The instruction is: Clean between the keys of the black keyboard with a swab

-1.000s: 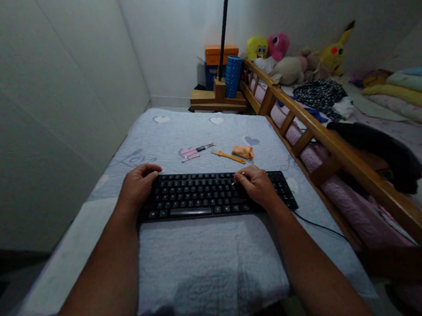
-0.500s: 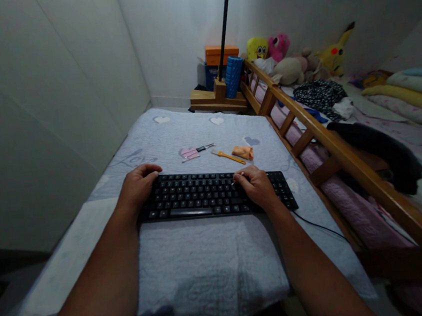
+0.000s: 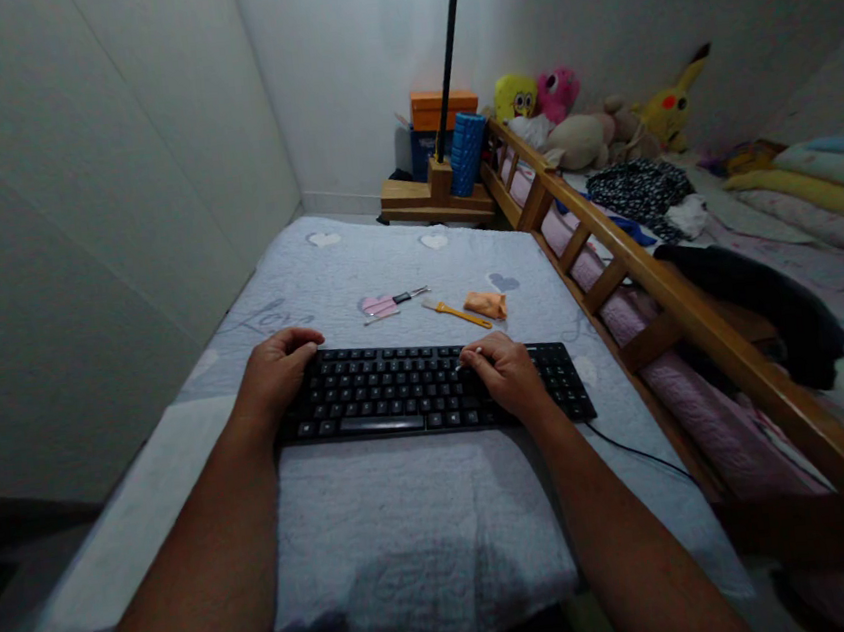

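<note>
A black keyboard (image 3: 391,385) lies flat on the cloth-covered surface, its cable leaving at the right. My left hand (image 3: 275,372) grips its left end, thumb near the top corner and fingers curled at the side. Over the keys right of the middle, my right hand (image 3: 504,373) pinches a thin white cotton swab (image 3: 463,367), its tip down at the keys; most of the swab is hidden by the fingers. Behind the keyboard lie another cotton swab (image 3: 381,316), a dark-handled tool with a metal tip (image 3: 411,296), a yellow-handled brush (image 3: 463,315) and a crumpled orange cloth (image 3: 485,304).
A wooden bed rail (image 3: 636,273) runs along the right side, with plush toys and bedding beyond. At the far end a black pole (image 3: 450,62) stands on a wooden base beside a blue foam roller (image 3: 467,153) and an orange box (image 3: 443,109). Pale panels rise at the left.
My right hand has shifted slightly left over the keys with the cotton swab. My left hand and the keyboard stay in place.
</note>
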`<state>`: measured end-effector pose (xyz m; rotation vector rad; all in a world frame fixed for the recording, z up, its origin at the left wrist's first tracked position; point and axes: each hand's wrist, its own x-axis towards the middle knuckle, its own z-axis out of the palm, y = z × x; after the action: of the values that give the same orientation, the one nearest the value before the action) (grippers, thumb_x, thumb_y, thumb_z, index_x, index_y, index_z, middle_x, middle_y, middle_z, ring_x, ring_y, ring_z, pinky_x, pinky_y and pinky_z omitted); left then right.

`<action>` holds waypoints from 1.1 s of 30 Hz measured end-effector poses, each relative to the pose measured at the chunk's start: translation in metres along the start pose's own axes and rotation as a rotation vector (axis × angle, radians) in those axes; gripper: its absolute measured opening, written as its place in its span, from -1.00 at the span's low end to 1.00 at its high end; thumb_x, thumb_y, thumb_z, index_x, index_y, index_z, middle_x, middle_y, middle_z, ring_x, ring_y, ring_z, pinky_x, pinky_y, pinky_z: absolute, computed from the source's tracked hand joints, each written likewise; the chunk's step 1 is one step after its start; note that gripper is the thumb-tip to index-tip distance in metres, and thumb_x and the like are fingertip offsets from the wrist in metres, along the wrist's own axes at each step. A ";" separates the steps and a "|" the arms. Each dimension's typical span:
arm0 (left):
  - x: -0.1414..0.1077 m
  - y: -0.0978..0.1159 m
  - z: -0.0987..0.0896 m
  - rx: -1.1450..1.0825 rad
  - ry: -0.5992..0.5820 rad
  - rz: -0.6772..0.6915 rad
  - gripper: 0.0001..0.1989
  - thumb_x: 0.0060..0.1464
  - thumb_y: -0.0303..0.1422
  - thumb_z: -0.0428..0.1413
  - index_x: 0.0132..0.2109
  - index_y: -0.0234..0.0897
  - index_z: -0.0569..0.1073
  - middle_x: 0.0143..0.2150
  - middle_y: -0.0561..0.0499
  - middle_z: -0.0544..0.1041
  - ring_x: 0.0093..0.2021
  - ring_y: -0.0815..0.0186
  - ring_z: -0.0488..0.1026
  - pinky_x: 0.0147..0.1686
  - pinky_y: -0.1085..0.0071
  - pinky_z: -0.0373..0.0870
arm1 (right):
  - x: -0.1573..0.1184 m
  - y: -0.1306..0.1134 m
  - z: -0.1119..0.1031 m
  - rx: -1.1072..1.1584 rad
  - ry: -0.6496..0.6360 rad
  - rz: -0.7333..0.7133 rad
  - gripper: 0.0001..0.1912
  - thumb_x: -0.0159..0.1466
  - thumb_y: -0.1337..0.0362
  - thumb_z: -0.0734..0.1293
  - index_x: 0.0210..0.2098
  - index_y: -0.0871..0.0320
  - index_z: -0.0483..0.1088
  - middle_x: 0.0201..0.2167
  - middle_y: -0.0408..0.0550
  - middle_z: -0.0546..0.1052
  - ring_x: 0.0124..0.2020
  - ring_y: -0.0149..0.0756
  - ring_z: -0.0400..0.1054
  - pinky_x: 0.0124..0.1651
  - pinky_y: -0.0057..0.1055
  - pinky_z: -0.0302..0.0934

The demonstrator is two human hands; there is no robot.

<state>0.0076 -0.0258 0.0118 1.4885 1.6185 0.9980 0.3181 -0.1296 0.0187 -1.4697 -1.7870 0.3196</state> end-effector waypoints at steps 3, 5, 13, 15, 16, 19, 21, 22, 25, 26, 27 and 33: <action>0.001 -0.002 0.000 -0.002 -0.009 0.005 -0.74 -0.14 -0.25 0.15 -0.26 -0.23 0.59 -0.28 -0.02 0.59 -0.22 0.15 0.49 -0.14 0.29 0.40 | 0.000 0.000 0.001 0.004 0.001 -0.010 -0.77 0.35 0.28 0.28 -0.37 0.10 0.54 -0.35 -0.01 0.61 -0.21 -0.17 0.45 -0.06 -0.23 0.25; 0.002 -0.003 0.000 0.002 -0.011 0.006 -0.73 -0.14 -0.25 0.15 -0.26 -0.24 0.58 -0.28 -0.02 0.59 -0.21 0.15 0.49 -0.12 0.29 0.40 | 0.000 0.000 0.002 0.005 0.000 -0.010 -0.78 0.35 0.29 0.28 -0.37 0.10 0.54 -0.34 -0.01 0.61 -0.21 -0.17 0.45 -0.05 -0.23 0.25; 0.001 -0.002 0.000 -0.014 -0.010 -0.006 -0.73 -0.15 -0.25 0.15 -0.26 -0.23 0.58 -0.27 -0.02 0.59 -0.22 0.15 0.48 -0.14 0.29 0.40 | 0.001 0.001 -0.003 -0.019 -0.015 0.017 -0.76 0.35 0.30 0.27 -0.40 0.09 0.53 -0.35 -0.03 0.61 -0.21 -0.18 0.45 -0.05 -0.24 0.25; 0.001 -0.002 0.000 -0.016 -0.007 -0.006 -0.74 -0.14 -0.25 0.15 -0.27 -0.22 0.58 -0.27 -0.02 0.59 -0.23 0.15 0.48 -0.14 0.29 0.40 | 0.001 0.002 -0.005 -0.021 -0.012 0.023 -0.76 0.35 0.30 0.27 -0.41 0.10 0.52 -0.36 -0.03 0.61 -0.22 -0.18 0.45 -0.07 -0.25 0.25; 0.001 -0.002 0.000 -0.017 -0.007 -0.008 -0.74 -0.14 -0.25 0.15 -0.27 -0.22 0.58 -0.28 -0.02 0.59 -0.23 0.15 0.49 -0.15 0.29 0.40 | 0.000 0.002 -0.005 -0.023 -0.009 0.029 -0.76 0.35 0.31 0.27 -0.41 0.10 0.52 -0.36 -0.03 0.61 -0.22 -0.19 0.45 -0.08 -0.26 0.25; 0.001 -0.003 0.000 -0.019 -0.008 -0.011 -0.74 -0.14 -0.24 0.15 -0.27 -0.21 0.58 -0.29 -0.02 0.59 -0.24 0.15 0.49 -0.16 0.29 0.41 | 0.000 0.004 -0.007 -0.034 -0.002 0.042 -0.77 0.34 0.30 0.27 -0.41 0.09 0.51 -0.36 -0.04 0.61 -0.22 -0.18 0.45 -0.09 -0.27 0.25; 0.001 -0.002 0.000 -0.016 -0.007 -0.005 -0.74 -0.14 -0.25 0.15 -0.27 -0.21 0.58 -0.29 -0.02 0.59 -0.24 0.15 0.49 -0.15 0.29 0.41 | 0.000 0.004 -0.007 -0.038 0.001 0.046 -0.77 0.34 0.30 0.27 -0.42 0.08 0.51 -0.37 -0.04 0.60 -0.21 -0.18 0.44 -0.09 -0.27 0.25; 0.000 -0.001 0.000 -0.013 -0.005 -0.002 -0.75 -0.15 -0.25 0.15 -0.27 -0.22 0.58 -0.29 -0.02 0.59 -0.23 0.15 0.49 -0.14 0.29 0.41 | 0.000 0.004 -0.007 -0.039 0.001 0.048 -0.77 0.34 0.30 0.27 -0.42 0.08 0.50 -0.37 -0.05 0.60 -0.21 -0.18 0.44 -0.09 -0.27 0.25; -0.001 -0.001 0.000 -0.008 0.003 -0.002 -0.75 -0.15 -0.26 0.15 -0.28 -0.22 0.59 -0.28 -0.02 0.59 -0.21 0.14 0.49 -0.12 0.29 0.40 | 0.001 0.004 -0.007 -0.038 0.005 0.051 -0.76 0.34 0.30 0.27 -0.42 0.09 0.50 -0.37 -0.05 0.60 -0.21 -0.18 0.44 -0.09 -0.27 0.24; -0.001 -0.001 0.000 -0.007 0.004 -0.002 -0.75 -0.15 -0.26 0.15 -0.27 -0.22 0.59 -0.27 -0.02 0.59 -0.21 0.14 0.49 -0.12 0.29 0.40 | 0.001 0.004 -0.007 -0.037 0.010 0.050 -0.76 0.34 0.30 0.27 -0.42 0.09 0.50 -0.36 -0.04 0.60 -0.20 -0.17 0.44 -0.08 -0.27 0.25; -0.001 -0.001 -0.001 -0.005 0.003 -0.004 -0.74 -0.14 -0.25 0.15 -0.27 -0.22 0.59 -0.27 -0.02 0.59 -0.21 0.14 0.48 -0.12 0.29 0.39 | 0.001 0.004 -0.006 -0.037 0.017 0.049 -0.77 0.34 0.30 0.27 -0.41 0.09 0.50 -0.36 -0.04 0.60 -0.20 -0.17 0.44 -0.08 -0.26 0.25; 0.002 -0.004 0.000 -0.006 -0.011 -0.007 -0.72 -0.15 -0.23 0.15 -0.25 -0.24 0.58 -0.30 -0.02 0.58 -0.26 0.16 0.47 -0.20 0.31 0.39 | 0.001 0.008 -0.004 -0.047 0.045 0.049 -0.77 0.35 0.28 0.28 -0.38 0.08 0.54 -0.33 -0.01 0.62 -0.18 -0.14 0.44 -0.04 -0.21 0.25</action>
<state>0.0052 -0.0242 0.0083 1.4808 1.6104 0.9885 0.3262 -0.1272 0.0167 -1.5442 -1.7357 0.2686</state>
